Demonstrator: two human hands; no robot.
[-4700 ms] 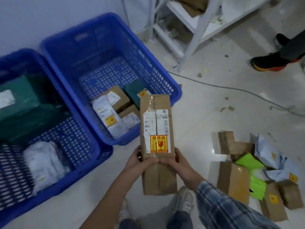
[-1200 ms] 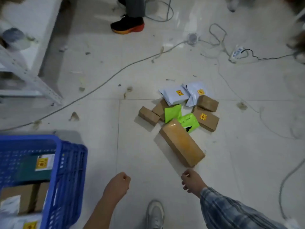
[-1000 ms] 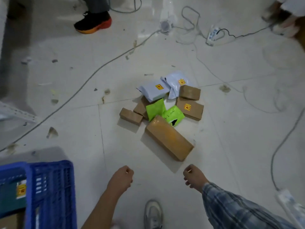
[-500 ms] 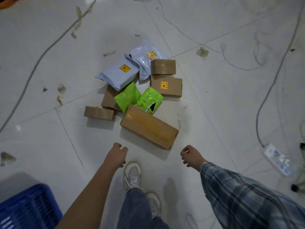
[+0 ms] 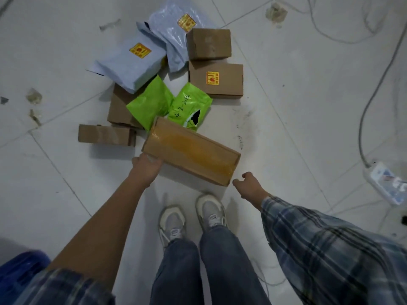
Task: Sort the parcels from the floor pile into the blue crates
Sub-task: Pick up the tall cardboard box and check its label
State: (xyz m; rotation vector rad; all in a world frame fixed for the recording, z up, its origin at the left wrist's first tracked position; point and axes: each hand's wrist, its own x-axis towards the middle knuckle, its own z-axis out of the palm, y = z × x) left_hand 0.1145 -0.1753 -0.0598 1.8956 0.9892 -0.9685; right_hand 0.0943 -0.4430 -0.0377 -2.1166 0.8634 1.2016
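A long brown cardboard parcel wrapped in shiny tape lies on the floor at the near edge of the pile. My left hand touches its left end, fingers curled at the corner. My right hand hovers just off its right end, fingers loosely apart, holding nothing. Behind it lie two green bags, two grey mailer bags with yellow stickers, and several small brown boxes. A corner of a blue crate shows at the bottom left.
My two shoes stand right in front of the long parcel. A white power strip and grey cables trail across the floor on the right. Bits of tape and dirt mark the white tiles.
I have bent closer to the pile. My left hand has reached forward onto the long parcel's left end, and my right hand has moved up beside its right end.
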